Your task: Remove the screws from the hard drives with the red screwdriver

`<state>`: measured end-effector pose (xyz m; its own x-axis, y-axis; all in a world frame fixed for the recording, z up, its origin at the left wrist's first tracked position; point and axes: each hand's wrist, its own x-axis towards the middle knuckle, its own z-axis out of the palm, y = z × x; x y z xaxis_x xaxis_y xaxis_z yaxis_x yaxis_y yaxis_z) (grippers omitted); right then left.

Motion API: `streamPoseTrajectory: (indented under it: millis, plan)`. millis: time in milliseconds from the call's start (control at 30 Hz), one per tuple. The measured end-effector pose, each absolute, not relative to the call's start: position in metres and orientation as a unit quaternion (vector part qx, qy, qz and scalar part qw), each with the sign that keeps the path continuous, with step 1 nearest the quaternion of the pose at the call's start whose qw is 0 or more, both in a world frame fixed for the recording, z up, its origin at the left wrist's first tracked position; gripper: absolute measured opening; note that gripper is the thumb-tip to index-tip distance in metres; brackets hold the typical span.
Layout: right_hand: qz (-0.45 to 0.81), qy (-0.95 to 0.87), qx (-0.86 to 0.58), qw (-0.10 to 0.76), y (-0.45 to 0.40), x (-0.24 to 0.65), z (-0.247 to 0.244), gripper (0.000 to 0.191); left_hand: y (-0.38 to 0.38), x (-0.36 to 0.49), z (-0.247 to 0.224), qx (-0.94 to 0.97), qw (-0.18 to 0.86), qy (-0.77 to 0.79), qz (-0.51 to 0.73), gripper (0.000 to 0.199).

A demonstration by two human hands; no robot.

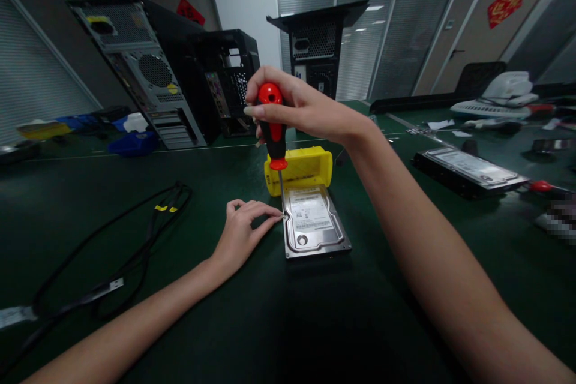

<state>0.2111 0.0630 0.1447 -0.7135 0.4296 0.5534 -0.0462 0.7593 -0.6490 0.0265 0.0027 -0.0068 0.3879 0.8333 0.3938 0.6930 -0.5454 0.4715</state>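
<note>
A red-and-black screwdriver (276,147) is clasped by the right grip (300,102), with the fingers and thumb wrapped around the upper part of its handle. The tool is held nearly upright, and its shaft is directed down to the left edge of a silver hard drive (310,216), which is laid flat, label up, on the dark green surface (252,336). The fingertips of the left grip (246,225) are brought together at that same edge, beside the shaft's tip; whether anything is pinched between them cannot be told.

The drive's face is largely covered by a white label (311,210) printed with lines of small dark text; no brand can be made out at this size. A yellow bin (310,162) is placed at the drive's far end; small dark characters are marked on it, too small to be read.

To the left, a black cable (146,246) is loosely looped; two yellow tags (161,208) and a USB plug (116,283) are seen on it. To the right, another labelled drive (472,168) is set well apart, its print equally unreadable. In the background, a red decoration (505,5) is fixed to the wall, with gold characters that cannot be read with certainty.
</note>
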Motion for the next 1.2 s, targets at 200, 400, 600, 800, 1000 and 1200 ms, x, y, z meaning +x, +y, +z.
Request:
streamPoseTrajectory:
  millis: [200,400,600,800,1000,1200]
  plan:
    - [0.311,-0.874,-0.100,0.361,0.0651,0.2119,0.1441,0.024,-0.0015,0.0253,-0.0088,0.857,0.021,0.428,0.286,0.015]
    - [0.292,-0.881,-0.084,0.362,0.0661,0.2119,0.1443,0.017,-0.0061,0.0274,-0.0067,0.869,-0.061,0.387,0.303,0.014]
    - [0.295,-0.881,-0.100,0.355,0.0632,0.2112,0.1462,0.016,-0.0051,0.0270,-0.0082,0.874,-0.139,0.355,0.301,0.013]
    - [0.285,-0.889,-0.086,0.348,0.0642,0.2114,0.1450,0.016,-0.0032,0.0263,-0.0080,0.873,-0.219,0.328,0.288,0.017]
    - [0.286,-0.890,-0.100,0.342,0.0600,0.2124,0.1472,0.015,-0.0035,0.0272,-0.0071,0.873,-0.279,0.292,0.274,0.025]
    - [0.288,-0.891,-0.073,0.344,0.0631,0.2133,0.1462,0.017,-0.0069,0.0291,-0.0045,0.875,-0.307,0.270,0.259,0.030]
